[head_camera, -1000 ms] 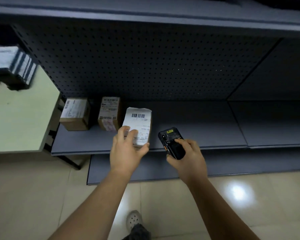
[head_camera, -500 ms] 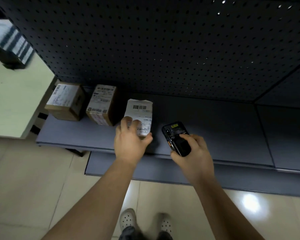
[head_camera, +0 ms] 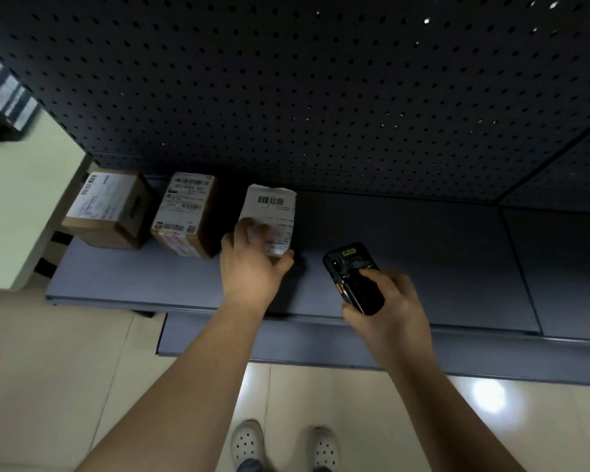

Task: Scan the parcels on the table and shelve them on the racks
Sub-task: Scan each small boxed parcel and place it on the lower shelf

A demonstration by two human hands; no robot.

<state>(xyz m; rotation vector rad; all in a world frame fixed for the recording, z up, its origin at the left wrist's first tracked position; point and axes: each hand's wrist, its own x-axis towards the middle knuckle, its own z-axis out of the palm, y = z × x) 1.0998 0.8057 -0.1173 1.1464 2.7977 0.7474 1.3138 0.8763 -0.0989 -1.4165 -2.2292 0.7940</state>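
Note:
My left hand (head_camera: 252, 267) grips the near end of a small white-labelled parcel (head_camera: 274, 212) with a barcode on top, over the grey rack shelf (head_camera: 406, 253). The parcel sits just right of two brown cardboard parcels, one (head_camera: 188, 216) beside it and one (head_camera: 108, 209) at the shelf's left end. My right hand (head_camera: 389, 301) holds a black handheld scanner (head_camera: 353, 277) above the shelf's front edge, to the right of the parcel. Whether the parcel rests on the shelf cannot be told.
A dark pegboard back panel (head_camera: 321, 97) rises behind the shelf. A pale table (head_camera: 17, 206) stands at the left with a striped item (head_camera: 4, 97) on it. A lower shelf (head_camera: 321, 349) juts out below. My white shoes (head_camera: 283, 444) stand on the tiled floor.
I have stepped closer and the view has tilted down. My left hand has carried the white parcel inward over the shelf, nearer the brown parcels. The scanner hand followed alongside.

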